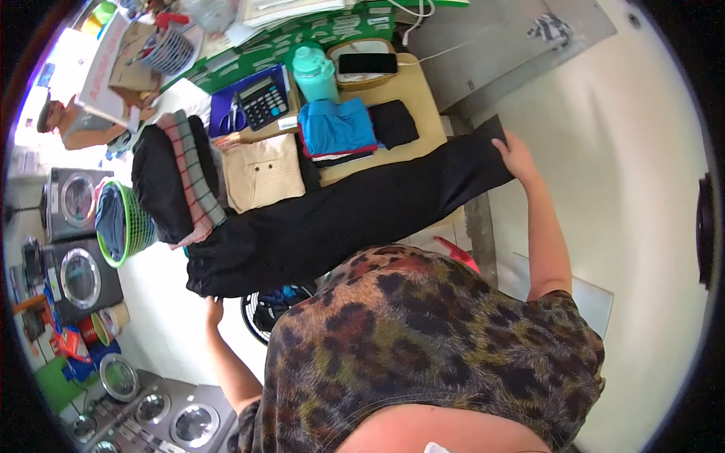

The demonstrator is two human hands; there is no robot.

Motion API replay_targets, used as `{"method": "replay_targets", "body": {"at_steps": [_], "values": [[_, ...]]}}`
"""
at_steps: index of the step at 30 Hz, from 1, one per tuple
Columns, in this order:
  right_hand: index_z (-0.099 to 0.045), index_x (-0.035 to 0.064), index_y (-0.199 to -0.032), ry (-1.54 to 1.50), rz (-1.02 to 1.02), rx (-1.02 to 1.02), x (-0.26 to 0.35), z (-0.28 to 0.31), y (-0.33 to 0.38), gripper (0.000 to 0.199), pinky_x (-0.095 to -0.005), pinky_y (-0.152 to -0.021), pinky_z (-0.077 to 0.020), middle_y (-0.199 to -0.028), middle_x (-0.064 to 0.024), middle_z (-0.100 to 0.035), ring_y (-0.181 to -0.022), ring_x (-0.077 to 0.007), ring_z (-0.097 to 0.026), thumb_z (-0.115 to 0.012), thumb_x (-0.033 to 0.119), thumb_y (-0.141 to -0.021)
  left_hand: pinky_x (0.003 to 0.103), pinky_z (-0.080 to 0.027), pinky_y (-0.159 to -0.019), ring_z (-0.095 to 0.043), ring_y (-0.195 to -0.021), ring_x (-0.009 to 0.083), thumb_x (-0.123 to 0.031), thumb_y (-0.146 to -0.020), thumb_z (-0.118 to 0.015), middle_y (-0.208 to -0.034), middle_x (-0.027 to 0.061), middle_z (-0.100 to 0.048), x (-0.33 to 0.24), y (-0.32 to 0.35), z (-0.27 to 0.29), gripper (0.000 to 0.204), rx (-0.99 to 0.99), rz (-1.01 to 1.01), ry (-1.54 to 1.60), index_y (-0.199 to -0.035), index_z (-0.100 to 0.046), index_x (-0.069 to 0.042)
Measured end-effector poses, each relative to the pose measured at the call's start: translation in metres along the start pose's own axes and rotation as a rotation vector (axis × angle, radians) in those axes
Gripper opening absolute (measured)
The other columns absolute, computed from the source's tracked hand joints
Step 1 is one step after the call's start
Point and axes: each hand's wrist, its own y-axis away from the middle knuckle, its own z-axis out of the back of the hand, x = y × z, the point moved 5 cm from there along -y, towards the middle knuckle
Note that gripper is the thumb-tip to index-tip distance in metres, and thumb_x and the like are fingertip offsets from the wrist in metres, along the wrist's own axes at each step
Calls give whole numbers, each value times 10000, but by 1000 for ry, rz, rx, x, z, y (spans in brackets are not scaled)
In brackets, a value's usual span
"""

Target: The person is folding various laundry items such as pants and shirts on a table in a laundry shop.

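Note:
A pair of long black pants (340, 211) is stretched out sideways in front of me, folded lengthwise. My right hand (515, 157) grips the narrow leg end at the right. At the wide, gathered end on the left, my left hand (214, 303) is closed on the edge, with most of its fingers hidden behind the cloth. Just beyond the pants lie folded clothes: a cream ribbed top (260, 174), a blue garment (337, 127) on a small pile and a black folded piece (394, 123). A plaid garment (190, 162) stands beside dark clothes (160, 177) at the left.
On the table (424, 87) are a calculator (263, 102), a turquoise bottle (314, 73) and a phone (368, 63). A basket of dark laundry (260, 321) sits below the pants. A green basket (140, 226) and front-loading machines (79, 275) are at left, where another person (87, 128) works.

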Motion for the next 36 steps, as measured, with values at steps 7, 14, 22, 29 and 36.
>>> {"method": "replay_targets", "body": {"at_steps": [7,14,22,29,36], "values": [[-446,-12,-1218,-244,-80,115,31,-7,20,487,-345,-886,-410,-1143,-203,-550,-1043,-283,-538,-602,232,-826,238,-481,-617,-577,-705,95,-182,-883,-544,-824,56,-605,-199,5,56,259,433,29,479,-1074,-534,-8],[-444,-26,-1205,-507,172,383,127,-40,48,476,-313,-900,-398,-1111,-142,-556,-1025,-200,-529,-615,130,-790,339,-419,-892,-497,-1077,194,-302,-948,-410,-1238,128,-478,-464,18,-32,470,681,-574,945,-1343,-295,-73],[-415,-16,-1234,-586,368,233,175,-88,95,614,-354,-800,-450,-1046,-189,-545,-893,-296,-565,-683,100,-694,354,-475,-759,-533,-939,204,-401,-915,-454,-1016,94,-510,-535,26,-68,431,966,-212,1318,-1174,-390,-62],[-443,30,-1202,-967,64,437,133,-102,99,574,-262,-561,-443,-891,-92,-498,-624,-119,-504,-722,151,-716,405,-453,-870,-514,-1060,254,-357,-960,-323,-1174,120,-497,-544,33,-78,396,1020,-154,1526,-1227,-401,-75],[-464,34,-1043,-824,100,225,125,-83,101,477,-285,-574,-440,-829,-86,-467,-614,-156,-489,-745,183,-688,396,-455,-866,-527,-1047,248,-368,-958,-316,-1142,103,-516,-557,42,-77,395,1056,-197,1573,-1211,-402,-76]]}}
